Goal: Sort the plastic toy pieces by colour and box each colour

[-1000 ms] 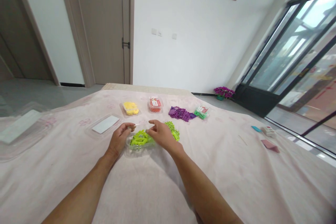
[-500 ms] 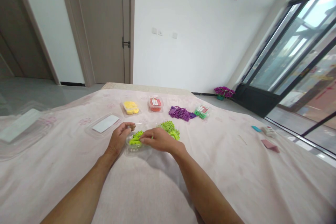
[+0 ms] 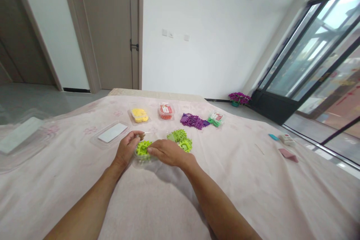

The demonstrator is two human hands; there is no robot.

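A small clear plastic box point(image 3: 140, 164) stands on the cloth in front of me, its left side gripped by my left hand point(image 3: 128, 149). Lime-green toothed plastic pieces point(image 3: 142, 147) fill it. My right hand point(image 3: 166, 152) reaches over the box from the right, thumb and fingers closed at the edge of a lime-green piece; its fingertips are partly hidden. Just behind that hand lies a loose pile of more lime-green toothed pieces point(image 3: 180, 137). A clear flap, seemingly the box's lid, shows faintly between box and pile.
Farther back are boxes of yellow pieces point(image 3: 140, 115) and red pieces point(image 3: 165, 111), a purple pile point(image 3: 194, 120) and a green-filled box point(image 3: 216, 119). Clear lids point(image 3: 112, 132) lie left. At right are a pink cloth point(image 3: 288, 155), a white object point(image 3: 287, 140) and a blue item point(image 3: 273, 137).
The lime-green piece under my right hand has settled among the others in the box. My right hand has shifted slightly left and flattened over them; my left hand stays put.
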